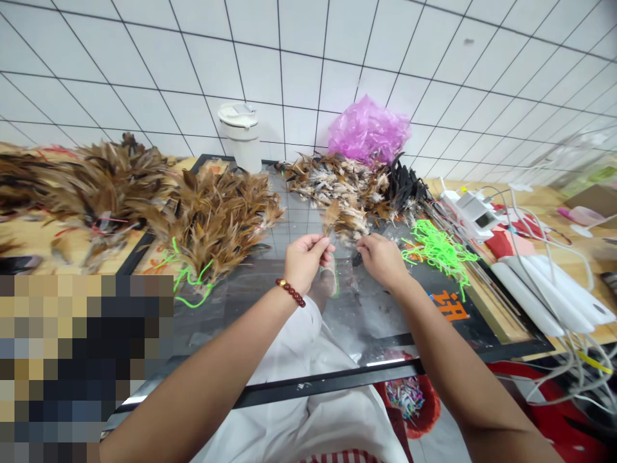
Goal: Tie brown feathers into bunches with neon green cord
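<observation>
My left hand [304, 260], with a bead bracelet at the wrist, pinches a small brown feather [331, 217] that points up from the fingertips. To its right, my right hand [382, 260] is closed over the glass tabletop [284, 292], fingertips pressed together. A small dark bit shows under those fingertips, but whether they grip it I cannot make out. Just beyond both hands lies a mixed pile of loose brown, white and black feathers [337, 186]. Left of my hands is a heap of brown feathers [216, 218] in bunches, with bright green cords [193, 283] at its near edge.
A white lidded container [242, 135] and a pink plastic bag [370, 130] stand by the tiled wall. Green strings [438, 251] lie at right, near a white device [477, 212] and cables. More feathers [106, 180] spread far left. Below the tabletop sits a red bin [427, 411] of scraps.
</observation>
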The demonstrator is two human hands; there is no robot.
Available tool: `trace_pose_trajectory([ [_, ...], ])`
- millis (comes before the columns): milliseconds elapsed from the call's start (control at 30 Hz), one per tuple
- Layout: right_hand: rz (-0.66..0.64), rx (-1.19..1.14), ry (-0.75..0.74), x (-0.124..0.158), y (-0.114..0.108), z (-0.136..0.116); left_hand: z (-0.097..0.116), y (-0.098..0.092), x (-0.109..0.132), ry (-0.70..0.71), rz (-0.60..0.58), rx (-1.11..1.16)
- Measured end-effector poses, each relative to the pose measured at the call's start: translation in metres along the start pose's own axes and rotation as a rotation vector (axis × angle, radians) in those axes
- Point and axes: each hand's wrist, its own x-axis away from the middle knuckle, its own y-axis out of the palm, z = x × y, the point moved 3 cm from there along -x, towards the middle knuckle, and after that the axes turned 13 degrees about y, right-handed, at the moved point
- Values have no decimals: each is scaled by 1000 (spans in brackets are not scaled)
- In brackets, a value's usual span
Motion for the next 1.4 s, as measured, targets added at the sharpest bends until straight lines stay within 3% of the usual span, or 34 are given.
trace_pose_trajectory([
  [100, 28, -132, 15, 0, 0, -5, 0, 1, 2, 0, -14, 3],
  [200, 22, -606, 102, 1, -3, -7, 2, 4, 5, -29, 12, 59],
  [333, -210, -1279, 161, 6, 0, -22, 2, 7, 11, -141, 40, 234],
  [467, -365, -1402, 144, 13, 1, -39, 1, 9, 13, -215, -38, 311],
  [600, -388, -1428, 177, 15, 3, -42, 0, 10, 14, -196, -88, 261],
  [833, -390, -1332, 138, 12, 2, -36, 0, 8, 11, -209, -76, 268],
  [1067, -70, -943, -60, 18, -5, -36, 1, 10, 10, -240, -177, 257],
  [1167, -13, -787, -97, 15, -12, -27, 1, 9, 11, -226, -187, 232],
  [1233, 10, -654, -65, 9, -19, -10, 0, 8, 10, -212, -148, 235],
  [1400, 212, -157, 284, -8, -35, 48, -3, 6, 9, -197, -157, 183],
])
